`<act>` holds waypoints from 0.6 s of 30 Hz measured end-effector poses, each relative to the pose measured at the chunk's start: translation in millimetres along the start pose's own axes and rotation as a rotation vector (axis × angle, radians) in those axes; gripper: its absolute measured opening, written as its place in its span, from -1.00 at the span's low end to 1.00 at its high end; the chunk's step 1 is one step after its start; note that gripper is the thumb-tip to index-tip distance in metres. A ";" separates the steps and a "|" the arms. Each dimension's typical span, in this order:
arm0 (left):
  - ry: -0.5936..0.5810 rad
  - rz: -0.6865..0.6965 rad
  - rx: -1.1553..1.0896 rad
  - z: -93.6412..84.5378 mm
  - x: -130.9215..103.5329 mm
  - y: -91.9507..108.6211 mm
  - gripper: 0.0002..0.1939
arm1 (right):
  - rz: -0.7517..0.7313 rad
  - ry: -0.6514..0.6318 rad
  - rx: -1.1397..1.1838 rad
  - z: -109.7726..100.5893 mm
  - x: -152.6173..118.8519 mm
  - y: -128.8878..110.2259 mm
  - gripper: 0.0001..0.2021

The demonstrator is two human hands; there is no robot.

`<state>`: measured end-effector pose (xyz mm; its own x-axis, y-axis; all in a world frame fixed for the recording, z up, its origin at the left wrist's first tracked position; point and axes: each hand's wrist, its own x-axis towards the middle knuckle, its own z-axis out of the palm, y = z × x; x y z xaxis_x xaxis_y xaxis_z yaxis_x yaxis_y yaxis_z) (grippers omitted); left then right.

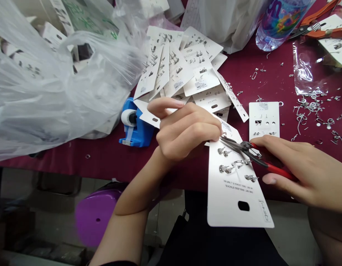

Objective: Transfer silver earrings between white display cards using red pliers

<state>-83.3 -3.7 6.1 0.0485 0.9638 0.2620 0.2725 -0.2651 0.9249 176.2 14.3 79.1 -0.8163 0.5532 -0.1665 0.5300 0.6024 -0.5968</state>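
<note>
My left hand (pixel 187 129) pinches the top of a white earring card (pixel 228 207), which hangs over the table's front edge with its print upside down. Several metal studs and small rings sit on the card. Red-handled pliers (pixel 278 170) are in my right hand (pixel 306 170); their jaws reach across the upper part of the card and meet the left fingertips at a small ring. Behind the pliers a smaller white card (pixel 264 116) lies on the dark red table (pixel 239 77).
A large plastic bag (pixel 62 88) fills the left. Fanned earring cards (pixel 201 70) lie behind my left hand, near a blue tape dispenser (pixel 143 131). Loose metal pieces (pixel 311 107), a bottle (pixel 278 22) and orange-handled pliers (pixel 317 16) are at right. A purple stool (pixel 97 210) stands below.
</note>
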 end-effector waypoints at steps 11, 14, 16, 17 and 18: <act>0.094 0.181 0.003 -0.5 2.8 -6.6 -0.44 | 0.061 -0.030 0.045 4.8 6.7 0.0 -0.65; 0.098 0.047 -0.040 -1.7 6.3 -13.9 -0.44 | 0.082 -0.045 0.086 8.7 9.7 2.3 -0.64; 0.130 -0.048 -0.073 -2.6 7.9 -20.2 -0.46 | 0.103 -0.057 0.100 11.5 11.3 4.1 -0.63; 0.146 -0.066 -0.088 -3.0 8.5 -23.3 -0.47 | 0.113 -0.059 0.099 12.8 11.9 4.7 -0.63; 0.157 -0.068 -0.096 -3.4 9.1 -26.0 -0.47 | 0.123 -0.057 0.090 13.9 12.4 5.3 -0.62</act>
<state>-93.3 11.9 -14.7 -0.1197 0.9656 0.2311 0.1772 -0.2082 0.9619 165.7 16.4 62.9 -0.7598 0.5841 -0.2855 0.6058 0.4767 -0.6370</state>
